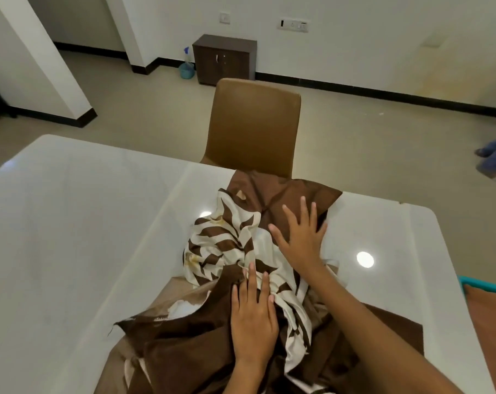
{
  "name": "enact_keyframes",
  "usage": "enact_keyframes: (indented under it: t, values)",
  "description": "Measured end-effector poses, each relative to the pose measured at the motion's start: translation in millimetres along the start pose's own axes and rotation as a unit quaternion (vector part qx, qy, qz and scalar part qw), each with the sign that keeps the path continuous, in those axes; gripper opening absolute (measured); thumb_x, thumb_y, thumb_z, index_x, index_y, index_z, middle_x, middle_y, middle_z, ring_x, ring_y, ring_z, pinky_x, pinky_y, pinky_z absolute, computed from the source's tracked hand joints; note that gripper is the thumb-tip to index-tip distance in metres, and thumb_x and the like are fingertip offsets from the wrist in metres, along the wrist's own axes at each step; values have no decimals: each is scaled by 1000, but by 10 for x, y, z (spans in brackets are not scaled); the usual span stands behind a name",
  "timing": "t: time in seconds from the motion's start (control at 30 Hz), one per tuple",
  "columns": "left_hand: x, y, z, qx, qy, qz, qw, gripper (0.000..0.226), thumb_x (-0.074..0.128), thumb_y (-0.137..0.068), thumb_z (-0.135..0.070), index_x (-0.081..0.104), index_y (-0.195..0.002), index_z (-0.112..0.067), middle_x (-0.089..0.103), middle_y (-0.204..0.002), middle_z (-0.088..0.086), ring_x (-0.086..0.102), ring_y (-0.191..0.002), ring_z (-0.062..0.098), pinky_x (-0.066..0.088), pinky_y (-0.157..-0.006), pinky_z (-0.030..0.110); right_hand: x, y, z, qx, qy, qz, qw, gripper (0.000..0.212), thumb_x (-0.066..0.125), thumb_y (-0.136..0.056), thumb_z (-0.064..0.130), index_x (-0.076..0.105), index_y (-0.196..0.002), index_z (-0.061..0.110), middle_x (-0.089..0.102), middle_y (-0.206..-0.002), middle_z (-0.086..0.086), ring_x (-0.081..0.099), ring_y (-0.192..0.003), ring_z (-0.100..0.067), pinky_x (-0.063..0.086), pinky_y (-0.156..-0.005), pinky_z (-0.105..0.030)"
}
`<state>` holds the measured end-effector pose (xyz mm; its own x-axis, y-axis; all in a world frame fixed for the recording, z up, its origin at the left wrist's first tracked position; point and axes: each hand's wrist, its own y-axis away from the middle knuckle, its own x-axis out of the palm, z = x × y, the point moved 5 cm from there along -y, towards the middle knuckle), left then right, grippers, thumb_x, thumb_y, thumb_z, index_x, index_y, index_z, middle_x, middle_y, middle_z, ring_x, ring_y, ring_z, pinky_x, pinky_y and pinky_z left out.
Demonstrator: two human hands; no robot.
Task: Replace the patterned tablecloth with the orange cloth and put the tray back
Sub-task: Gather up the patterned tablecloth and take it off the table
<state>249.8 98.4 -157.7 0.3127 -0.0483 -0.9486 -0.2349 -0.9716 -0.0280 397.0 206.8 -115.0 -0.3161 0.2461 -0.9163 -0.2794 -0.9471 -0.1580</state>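
The patterned tablecloth (241, 251), brown with cream leaf shapes, lies bunched in a crumpled strip across the middle of the white table (70, 237), running from the near edge to the far edge. Both hands rest flat on it with fingers straight and spread: the left hand (254, 314) toward the near edge, the right hand (301, 237) farther in on the plain brown part. A brown chair (254, 126) stands at the far edge. Orange cloth (488, 322) with a teal rim (483, 285) shows beyond the right edge.
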Motion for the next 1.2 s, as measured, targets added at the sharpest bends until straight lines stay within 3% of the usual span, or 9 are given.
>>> enact_keyframes:
  t: [0.1,0.2,0.37,0.47,0.53,0.73,0.9,1.0,1.2]
  values:
    - [13,-16,0,6,6,8,1000,48,26,-98,-33,43,-142,-23,25,-155,6,22,-142,20,7,-115,36,364,-374,95,24,13,116,993,82,21,-80,80,9,-149,38,-9,-158,-7,-14,-143,-35,-5,-107,-66]
    - [32,-26,0,3,12,7,1000,52,13,-101,-34,41,-143,-23,23,-156,5,20,-143,20,8,-115,36,704,-362,216,-22,57,181,982,67,24,-92,64,0,-149,38,-8,-159,-4,-10,-144,-34,-3,-109,-64]
    - [-9,-2,26,9,28,-27,999,52,12,-102,-33,31,-147,-20,17,-158,7,19,-144,22,13,-114,37,722,-89,352,-118,-32,135,983,52,38,-96,4,32,-145,19,29,-153,-7,28,-141,-22,22,-113,-30]
    - [-60,53,56,9,58,-62,996,51,12,-102,-35,19,-151,-22,9,-159,6,14,-145,23,10,-115,38,366,91,352,-140,-103,73,982,48,46,-87,5,53,-133,16,50,-139,-8,66,-101,-25,49,-87,-27]
    - [-131,89,64,11,85,-102,991,52,10,-102,-38,10,-152,-22,2,-160,4,8,-146,23,4,-117,38,17,370,334,-161,-143,19,976,47,42,-82,7,62,-124,12,60,-127,-12,70,-75,-19,49,-71,-16]
    - [-726,233,-57,38,216,-244,945,56,5,-101,-44,1,-152,-21,-7,-159,2,-4,-146,21,-7,-117,40,-584,1573,288,-236,-183,-49,953,29,50,-97,24,65,-118,10,61,-126,-8,53,-123,-15,40,-106,-30]
    - [-629,298,-74,166,123,-100,973,52,11,-102,-40,32,-146,-23,15,-158,0,16,-145,23,3,-119,37,-473,2127,169,-274,-149,32,950,23,49,-95,26,71,-100,26,61,-126,8,44,-130,-8,32,-109,-35]
    - [-267,409,121,137,131,-15,982,48,17,-104,-36,37,-144,-20,19,-157,-5,22,-144,18,8,-118,31,-602,2201,85,-203,-198,-4,959,15,64,-82,18,72,-95,20,62,-117,4,48,-125,-10,41,-100,-42]
    - [-300,432,110,112,174,-8,978,49,17,-103,-34,33,-146,-18,28,-154,0,21,-144,15,12,-118,32,-442,1764,302,-95,-85,-30,991,44,31,-99,38,40,-141,31,22,-156,-3,12,-146,-23,3,-117,-47]
